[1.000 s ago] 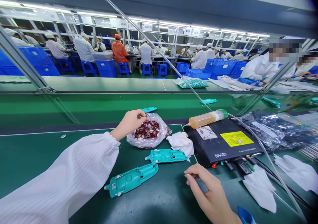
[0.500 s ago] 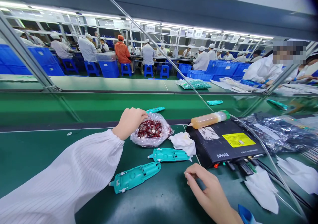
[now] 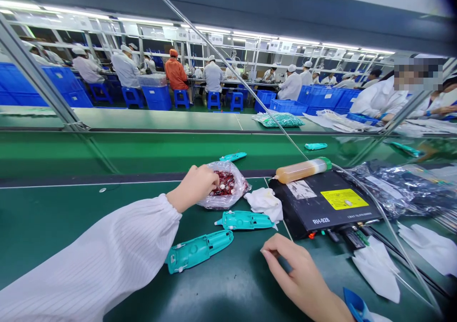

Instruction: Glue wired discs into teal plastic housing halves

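Note:
My left hand (image 3: 194,186) is over the left side of a clear plastic bag (image 3: 223,202) filled with red wires and small silvery discs (image 3: 225,181). Its fingers are closed at the bag's contents, and what they pinch is too small to tell. My right hand (image 3: 294,269) hovers over the green bench at the lower right, thumb and fingertips together, with nothing visible between them. Between the hands lie two teal plastic shells, one nearer (image 3: 200,251) and one farther (image 3: 245,220), the farther touching a crumpled white cloth (image 3: 264,203).
A black box (image 3: 332,207) marked RH-928 carries an amber tube (image 3: 303,170). Cables, white wipes (image 3: 378,269) and shiny plastic bags (image 3: 396,188) lie at the right. Beyond, teal shells (image 3: 233,156) rest on a green belt (image 3: 160,153). People in white sit behind.
My left hand has moved down and slightly right, from the bag's upper edge onto its contents. The teal pieces on the belt have shifted right. My right hand has hardly moved.

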